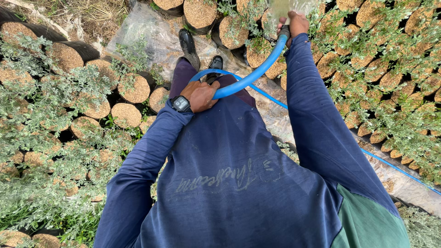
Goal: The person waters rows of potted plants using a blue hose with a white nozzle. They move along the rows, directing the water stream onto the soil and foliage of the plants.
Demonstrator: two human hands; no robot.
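While gripping the hose end with right hand fingers clenched and left hand grasping the slack, sweeping spray evenly over the pots, avoiding kinks.

A plant nursery: rows of potted seedlings flank a plastic-covered path.

Hose: smooth blue plastic or rubber, slight sheen, held in both hands, right hand at the dark end and left hand further back. Wristwatch: black matt plastic case, glassy face. Shirt: navy knit cloth, matt, dusty, faded print; green cloth panel at one side. Boots: black rubber, dull gloss. Ground sheet: clear plastic film, wrinkled, shiny. Pots: black plastic bags, tops covered in coarse tan husk or sawdust, rough and dry.
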